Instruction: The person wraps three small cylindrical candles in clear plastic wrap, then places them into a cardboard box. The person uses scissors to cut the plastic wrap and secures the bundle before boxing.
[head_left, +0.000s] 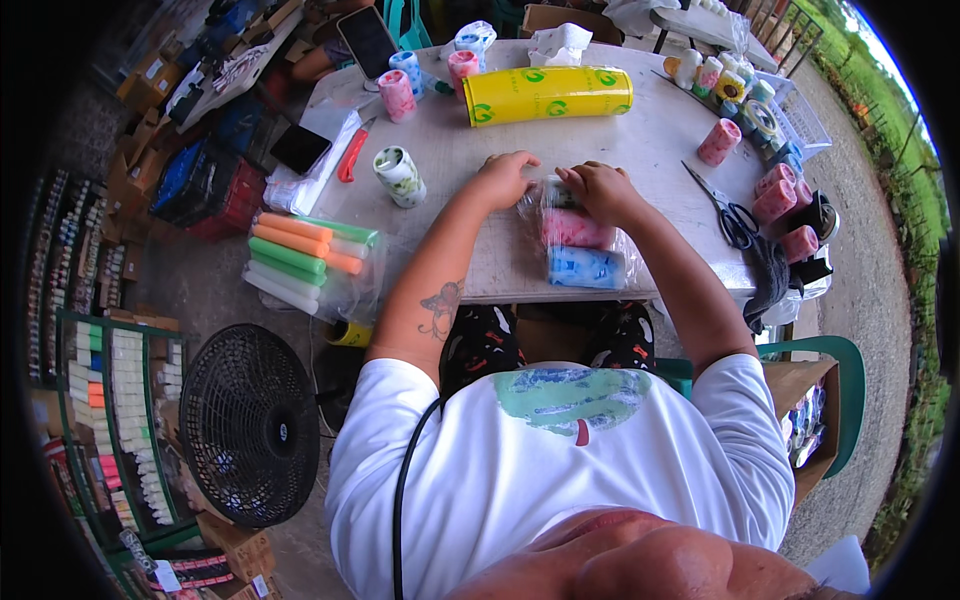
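In front of me at the table's near edge lies a clear plastic wrap [535, 207] around a row of marbled candles. A pink-red candle [578, 230] and a blue-white candle [586, 268] show through it; the far end is covered by my right hand [602, 192]. That hand's fingers are curled down onto the wrap, pressed together. My left hand [508, 180] is just left of the wrap's far end, its fingers stretched out and holding nothing visible. A green-white marbled candle [400, 177] stands to its left. Beyond both hands lies a yellow roll of printed film [548, 96].
Bagged taper candles [290, 255] overhang the table's left edge, near a red-handled tool [354, 152] and a phone [300, 149]. Scissors [728, 212] and pink candles [776, 200] lie right. More candles [397, 97] stand far left. A black fan [250, 425] is on the floor.
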